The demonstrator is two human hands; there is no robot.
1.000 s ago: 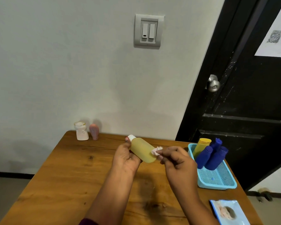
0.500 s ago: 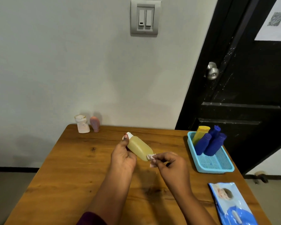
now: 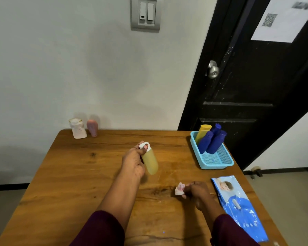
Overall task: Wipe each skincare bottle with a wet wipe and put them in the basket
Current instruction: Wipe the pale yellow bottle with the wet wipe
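Wooden table (image 3: pixel 78 174), left hand (image 3: pixel 133 162) gripping one yellow bottle (image 3: pixel 150 162), right hand (image 3: pixel 196 191) pinching one crumpled wipe (image 3: pixel 179 191), four bottles (image 3: pixel 205 142) in one basket (image 3: pixel 215 166), two bottles (image 3: pixel 78 129) by the wall, one wipe pack (image 3: pixel 238 205).

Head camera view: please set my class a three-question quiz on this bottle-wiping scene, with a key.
1. How many bottles lean in the basket?
2. True or false: the left hand grips the pale yellow bottle near its white cap.
3. Where is the crumpled wet wipe? A) in the basket B) pinched in the fingers of the right hand C) in the left hand

Key: 1 four; 2 true; 3 B.
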